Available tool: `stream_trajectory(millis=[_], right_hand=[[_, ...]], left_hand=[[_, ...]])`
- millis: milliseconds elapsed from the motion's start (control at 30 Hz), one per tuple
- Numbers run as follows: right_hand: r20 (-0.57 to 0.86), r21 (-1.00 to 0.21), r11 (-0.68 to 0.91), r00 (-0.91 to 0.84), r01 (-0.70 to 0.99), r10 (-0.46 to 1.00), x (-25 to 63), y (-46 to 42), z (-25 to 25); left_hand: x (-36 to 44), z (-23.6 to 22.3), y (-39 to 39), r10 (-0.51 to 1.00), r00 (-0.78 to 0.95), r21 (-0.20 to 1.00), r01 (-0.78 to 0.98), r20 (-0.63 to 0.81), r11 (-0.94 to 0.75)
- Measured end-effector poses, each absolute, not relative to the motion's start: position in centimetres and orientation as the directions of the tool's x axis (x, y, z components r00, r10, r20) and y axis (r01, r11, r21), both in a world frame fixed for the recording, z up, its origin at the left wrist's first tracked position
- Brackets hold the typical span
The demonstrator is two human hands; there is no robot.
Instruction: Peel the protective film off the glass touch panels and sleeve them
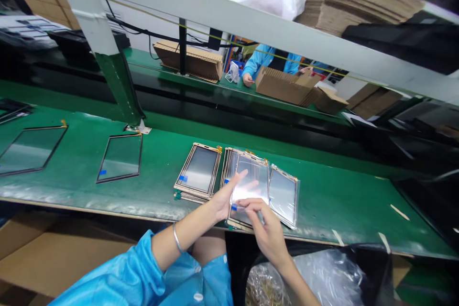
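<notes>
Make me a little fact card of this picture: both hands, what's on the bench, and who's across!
Left hand: holding a clear panel, some fingers seen through it
Right hand: fingers near the panel's blue tab; grip unclear
Left wrist: shiny bracelet
Bench: green
Left of hands: panel stack
Farther left: dark-framed panel
Across: person in blue sleeves, near brown cardboard

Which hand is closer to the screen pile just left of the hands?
Left. The left hand is just right of that pile; the right hand is farther right, its fingertips near the held panel's lower end.
</notes>
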State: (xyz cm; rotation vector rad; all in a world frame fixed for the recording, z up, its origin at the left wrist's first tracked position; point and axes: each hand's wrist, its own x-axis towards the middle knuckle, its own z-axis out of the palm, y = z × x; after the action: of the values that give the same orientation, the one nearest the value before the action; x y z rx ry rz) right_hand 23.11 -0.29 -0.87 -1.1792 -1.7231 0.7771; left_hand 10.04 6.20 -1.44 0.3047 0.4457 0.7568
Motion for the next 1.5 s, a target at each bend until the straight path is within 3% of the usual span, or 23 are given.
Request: stream_trajectory(millis=[67,133,233,333,400,467,567,633,833,967,1033,1100,1200,1333,1400,1500], right_hand=[[0.139,-0.972,0.137,-0.004,0.192,0.990,24.5,0.9,-0.7],[0.012,-0.999,0.020,0.230,-0.032,0.973,28.1,2.7,-0.3],[-0.007,-0.978,0.131,0.655,-0.162,0.756,35.8,4.6,0.7],[0.029,-0.973,0.202,0.804,-0.115,0.594,40.6,4.3,1.3],[0.029,-0.975,0.196,0.812,-0.105,0.583,40.2,3.3,1.2],[-0.015,-0.979,0.131,0.694,-0.158,0.720,37.6,2.3,1.1],[-0.079,-0.967,-0.016,0.238,-0.254,0.968,32.7,0.6,1.1],[-0.065,-0.968,-0.050,0.054,-0.248,0.996,30.5,-0.4,1.1],[0.028,-0.975,-0.043,0.312,0.218,0.950,30.7,-0.4,0.7],[0.287,-0.933,0.050,0.653,0.357,0.701,36.0,1.0,1.3],[0.338,-0.917,0.063,0.683,0.394,0.647,36.8,1.2,1.1],[0.331,-0.906,0.065,0.603,0.419,0.726,35.2,0.8,0.1],[0.180,-0.944,0.052,0.378,0.325,0.908,30.0,-0.7,-1.7],[-0.085,-0.989,-0.071,0.107,-0.127,0.991,26.1,-2.9,-1.6],[-0.128,-0.967,-0.098,0.117,-0.234,0.985,25.9,-3.3,-1.0],[-0.142,-0.971,-0.074,0.297,-0.229,0.944,26.0,-3.3,-0.7]], left_hand=[[9.5,-1.9,5.4,0.721,0.654,0.558,-0.518,-0.231,0.649],[8.4,-2.3,4.5,0.706,0.680,0.659,-0.441,-0.199,0.610],[6.1,-2.8,3.2,0.682,0.701,0.758,-0.326,-0.208,0.566],[4.3,-3.3,2.2,0.680,0.692,0.815,-0.234,-0.244,0.530],[3.9,-3.7,1.8,0.692,0.676,0.835,-0.208,-0.254,0.510],[3.9,-3.9,1.7,0.706,0.659,0.848,-0.194,-0.259,0.493],[4.1,-4.0,1.8,0.733,0.617,0.863,-0.163,-0.288,0.477],[4.1,-4.0,1.9,0.760,0.569,0.873,-0.141,-0.314,0.466],[2.6,-4.3,2.1,0.801,0.495,0.904,-0.066,-0.338,0.422],[0.7,-4.8,1.1,0.737,0.569,0.898,0.005,-0.364,0.440],[0.0,-4.7,0.5,0.724,0.580,0.884,-0.014,-0.373,0.467],[-0.2,-4.4,0.1,0.735,0.569,0.875,-0.055,-0.369,0.482],[0.4,-3.8,0.0,0.768,0.530,0.881,-0.079,-0.359,0.466],[1.0,-4.0,0.4,0.812,0.452,0.905,-0.025,-0.369,0.425],[1.0,-4.4,0.6,0.828,0.420,0.914,0.005,-0.371,0.406],[1.2,-5.0,0.4,0.853,0.383,0.927,0.023,-0.354,0.374]])
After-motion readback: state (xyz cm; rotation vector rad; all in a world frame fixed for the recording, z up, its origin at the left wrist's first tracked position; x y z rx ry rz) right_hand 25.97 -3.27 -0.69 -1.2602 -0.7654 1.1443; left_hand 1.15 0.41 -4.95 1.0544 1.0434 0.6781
